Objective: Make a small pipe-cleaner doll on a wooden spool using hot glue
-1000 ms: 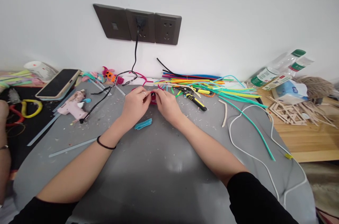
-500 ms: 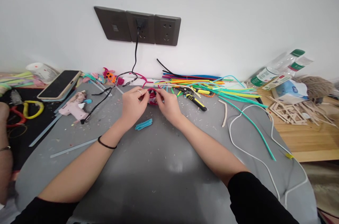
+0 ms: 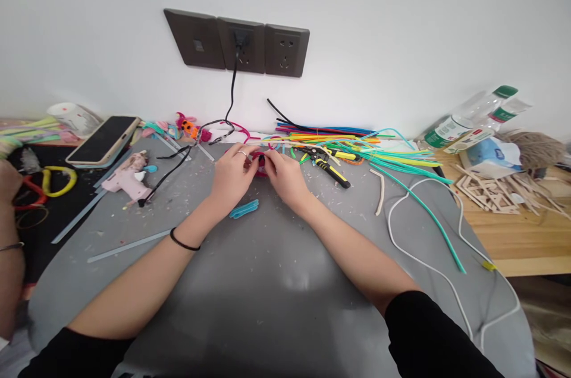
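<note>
No wording was legible. Marks on the clear plastic, green-capped bottle [image 3: 459,124] and the blue-and-white soft packet [image 3: 493,156] proved too small.

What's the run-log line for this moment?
left hand: pinching red piece | right hand: pinching same piece | glue gun: left of hands | pliers: right of hands

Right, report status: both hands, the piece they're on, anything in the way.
Left hand and right hand pinching a small magenta piece, mostly hidden. Blue piece lying close on the near side. Nothing seen blocking.
</note>
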Action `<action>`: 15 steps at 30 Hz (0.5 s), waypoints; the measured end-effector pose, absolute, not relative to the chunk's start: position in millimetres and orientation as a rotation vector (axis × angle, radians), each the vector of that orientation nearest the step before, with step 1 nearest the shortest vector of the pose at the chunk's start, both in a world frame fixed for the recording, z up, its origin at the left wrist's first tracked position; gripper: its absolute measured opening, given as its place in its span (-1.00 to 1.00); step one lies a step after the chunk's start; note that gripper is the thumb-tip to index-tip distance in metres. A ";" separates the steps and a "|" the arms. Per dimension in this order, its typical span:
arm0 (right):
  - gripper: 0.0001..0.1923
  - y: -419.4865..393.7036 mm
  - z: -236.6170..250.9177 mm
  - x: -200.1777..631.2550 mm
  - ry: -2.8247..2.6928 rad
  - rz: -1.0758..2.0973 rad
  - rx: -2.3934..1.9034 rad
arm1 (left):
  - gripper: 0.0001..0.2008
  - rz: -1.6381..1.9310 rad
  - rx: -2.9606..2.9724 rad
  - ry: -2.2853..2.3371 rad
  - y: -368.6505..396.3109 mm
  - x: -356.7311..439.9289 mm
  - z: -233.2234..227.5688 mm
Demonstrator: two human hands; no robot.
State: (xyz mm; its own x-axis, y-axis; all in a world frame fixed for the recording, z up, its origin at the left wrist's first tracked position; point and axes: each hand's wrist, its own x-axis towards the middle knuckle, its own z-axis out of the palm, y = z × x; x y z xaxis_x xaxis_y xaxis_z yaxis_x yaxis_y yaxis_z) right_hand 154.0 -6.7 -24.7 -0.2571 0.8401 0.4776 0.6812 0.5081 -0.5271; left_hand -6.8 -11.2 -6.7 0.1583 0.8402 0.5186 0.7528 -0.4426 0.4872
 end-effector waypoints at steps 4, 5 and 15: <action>-0.73 -5.7 -26.4 154.8 -2.133 0.144 -1.234 | -0.76 1.087 2.449 1.638 -10.2 -9.9 -8.2; -0.72 -5.9 -27.2 154.3 -2.124 0.143 -1.218 | -0.76 1.084 2.455 1.657 -10.4 -10.1 -9.0; -0.73 -9.4 -27.7 150.9 -1.971 0.317 -1.199 | -0.75 1.247 2.346 1.642 -13.7 -7.8 -11.0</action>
State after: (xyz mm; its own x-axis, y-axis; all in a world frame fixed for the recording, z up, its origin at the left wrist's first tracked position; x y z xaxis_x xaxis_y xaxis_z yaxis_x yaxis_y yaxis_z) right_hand 150.9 -9.4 -27.7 -0.2400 0.8342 0.4965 0.6367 0.5213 -0.5681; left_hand -7.8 -13.7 -11.0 0.1283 0.7969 0.5904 0.7827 -0.4470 0.4332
